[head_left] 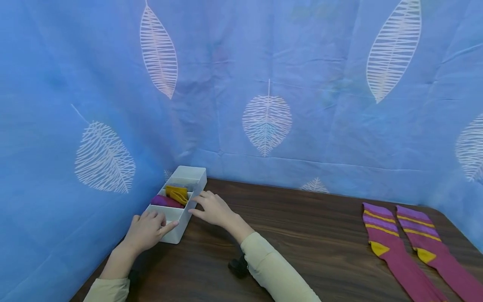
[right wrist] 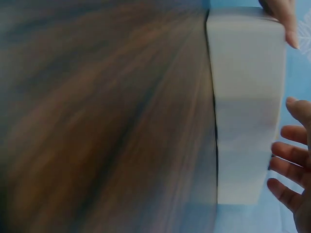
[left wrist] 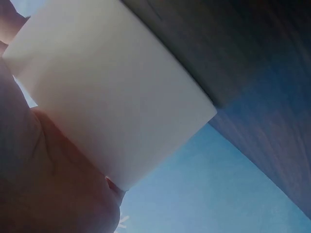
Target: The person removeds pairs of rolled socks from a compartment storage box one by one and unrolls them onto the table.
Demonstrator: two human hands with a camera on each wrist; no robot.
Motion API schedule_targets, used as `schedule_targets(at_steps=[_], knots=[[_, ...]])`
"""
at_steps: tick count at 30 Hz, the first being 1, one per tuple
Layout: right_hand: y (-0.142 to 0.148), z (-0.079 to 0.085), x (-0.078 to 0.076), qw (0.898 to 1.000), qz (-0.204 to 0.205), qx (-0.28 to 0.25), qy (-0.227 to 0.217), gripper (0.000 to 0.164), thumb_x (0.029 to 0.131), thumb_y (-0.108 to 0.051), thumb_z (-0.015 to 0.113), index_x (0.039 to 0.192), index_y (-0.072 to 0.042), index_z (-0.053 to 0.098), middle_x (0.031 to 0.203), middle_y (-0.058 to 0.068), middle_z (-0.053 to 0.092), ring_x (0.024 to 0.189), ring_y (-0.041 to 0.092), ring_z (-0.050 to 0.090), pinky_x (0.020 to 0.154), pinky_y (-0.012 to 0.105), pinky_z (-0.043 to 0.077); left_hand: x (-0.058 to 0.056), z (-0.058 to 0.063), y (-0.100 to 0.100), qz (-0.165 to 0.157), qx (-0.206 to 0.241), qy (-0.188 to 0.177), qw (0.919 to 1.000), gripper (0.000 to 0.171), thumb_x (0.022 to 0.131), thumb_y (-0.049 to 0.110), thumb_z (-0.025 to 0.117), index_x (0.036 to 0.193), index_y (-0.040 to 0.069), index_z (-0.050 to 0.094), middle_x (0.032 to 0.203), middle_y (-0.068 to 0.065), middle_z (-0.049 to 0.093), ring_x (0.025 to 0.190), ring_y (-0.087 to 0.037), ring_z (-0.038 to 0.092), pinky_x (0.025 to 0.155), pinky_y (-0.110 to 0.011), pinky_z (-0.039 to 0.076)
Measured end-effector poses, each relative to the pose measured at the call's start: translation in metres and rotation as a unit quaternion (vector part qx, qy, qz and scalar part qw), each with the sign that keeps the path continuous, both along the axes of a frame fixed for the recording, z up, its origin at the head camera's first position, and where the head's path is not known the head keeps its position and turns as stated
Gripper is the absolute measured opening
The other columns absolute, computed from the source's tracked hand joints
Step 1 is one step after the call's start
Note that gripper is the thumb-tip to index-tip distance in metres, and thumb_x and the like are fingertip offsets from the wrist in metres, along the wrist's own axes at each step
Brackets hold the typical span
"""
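Note:
A long white divided box point(head_left: 185, 224) stands on the table by the left curtain. One compartment holds a purple-and-maroon folded sock point(head_left: 167, 201) with a mustard-yellow cloth piece point(head_left: 176, 193) beside it; something greyish lies behind them. The nearest compartment shows a bare white floor. My left hand point(head_left: 146, 231) rests at the box's near left rim, thumb stretched over the near compartment. Beside the far right rim is my right hand point(head_left: 214, 210), fingers spread and loosely bent; in the right wrist view its fingers point(right wrist: 290, 154) hold nothing.
Two maroon socks, a left one point(head_left: 396, 256) and a right one point(head_left: 439, 247), lie flat on the right of the dark wooden table point(head_left: 302, 235). They have purple and yellow stripes and yellow heels. A blue leaf-patterned curtain point(head_left: 211, 105) encloses the back and sides.

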State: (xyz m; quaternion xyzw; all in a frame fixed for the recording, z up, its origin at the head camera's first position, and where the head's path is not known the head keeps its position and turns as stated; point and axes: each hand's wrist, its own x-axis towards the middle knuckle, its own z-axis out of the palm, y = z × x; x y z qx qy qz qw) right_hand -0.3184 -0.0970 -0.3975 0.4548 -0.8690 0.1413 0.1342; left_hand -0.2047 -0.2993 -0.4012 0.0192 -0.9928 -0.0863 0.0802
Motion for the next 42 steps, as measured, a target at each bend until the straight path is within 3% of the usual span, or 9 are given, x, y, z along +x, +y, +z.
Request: schedule_targets(at_steps=[9, 16, 25, 29, 33, 39, 42], knots=[[-0.035, 0.000, -0.012, 0.997, -0.047, -0.061, 0.000, 0.046, 0.096, -0.050, 0.054, 0.131, -0.020, 0.063, 0.121, 0.002, 0.058, 0.106, 0.017, 0.052, 0.083, 0.029, 0.044, 0.002, 0.001, 0.002, 0.003, 0.004, -0.013, 0.9999, 0.054, 0.092, 0.068, 0.043, 0.079, 0.016, 0.054, 0.078, -0.001, 0.048, 0.082, -0.020, 0.044, 0.073, -0.045, 0.031], [-0.056, -0.002, -0.021, 0.995, -0.092, -0.030, -0.024, 0.055, 0.094, -0.058, 0.051, 0.136, -0.022, 0.056, 0.133, 0.003, 0.048, 0.111, 0.020, 0.041, 0.092, 0.034, 0.036, -0.001, -0.001, 0.005, 0.005, 0.007, -0.004, 1.0000, 0.053, 0.093, 0.066, 0.044, 0.081, 0.016, 0.056, 0.081, -0.002, 0.050, 0.087, -0.022, 0.046, 0.074, -0.046, 0.031], [-0.069, 0.001, -0.020, 0.996, -0.084, -0.022, -0.028, 0.044, 0.094, -0.055, 0.055, 0.118, -0.020, 0.067, 0.126, 0.001, 0.052, 0.111, 0.019, 0.040, 0.095, 0.035, 0.036, 0.000, 0.000, 0.005, 0.001, 0.010, 0.002, 0.9999, 0.050, 0.094, 0.064, 0.044, 0.080, 0.017, 0.055, 0.081, -0.001, 0.049, 0.087, -0.021, 0.044, 0.073, -0.043, 0.030], [-0.074, 0.007, -0.019, 0.995, -0.088, 0.020, -0.032, 0.049, 0.090, -0.059, 0.058, 0.121, -0.022, 0.067, 0.125, 0.001, 0.053, 0.115, 0.019, 0.040, 0.096, 0.035, 0.037, 0.002, 0.002, 0.003, 0.004, 0.008, 0.002, 1.0000, 0.050, 0.094, 0.064, 0.044, 0.079, 0.017, 0.054, 0.081, 0.000, 0.049, 0.086, -0.021, 0.044, 0.073, -0.044, 0.030], [-0.078, 0.012, -0.022, 0.992, -0.095, 0.077, -0.031, 0.057, 0.087, -0.065, 0.058, 0.124, -0.023, 0.067, 0.120, 0.000, 0.052, 0.111, 0.018, 0.038, 0.087, 0.032, 0.034, 0.002, 0.003, 0.003, 0.003, 0.005, 0.002, 1.0000, 0.050, 0.094, 0.063, 0.045, 0.078, 0.017, 0.054, 0.080, 0.000, 0.048, 0.084, -0.021, 0.044, 0.072, -0.043, 0.029], [-0.084, 0.018, -0.028, 0.984, -0.095, 0.153, -0.004, 0.047, 0.084, -0.067, 0.061, 0.104, -0.026, 0.072, 0.113, -0.004, 0.045, 0.103, 0.016, 0.033, 0.085, 0.032, 0.030, 0.001, 0.001, 0.004, 0.003, 0.006, 0.001, 1.0000, 0.051, 0.093, 0.065, 0.045, 0.078, 0.017, 0.054, 0.080, -0.001, 0.049, 0.084, -0.020, 0.043, 0.071, -0.042, 0.028], [-0.090, 0.018, -0.029, 0.982, -0.087, 0.168, 0.001, 0.043, 0.084, -0.064, 0.062, 0.102, -0.027, 0.073, 0.112, -0.004, 0.042, 0.105, 0.016, 0.033, 0.088, 0.033, 0.031, 0.002, 0.001, 0.003, 0.008, 0.004, 0.000, 1.0000, 0.051, 0.093, 0.066, 0.045, 0.077, 0.018, 0.053, 0.081, -0.001, 0.049, 0.085, -0.020, 0.043, 0.072, -0.042, 0.028]])
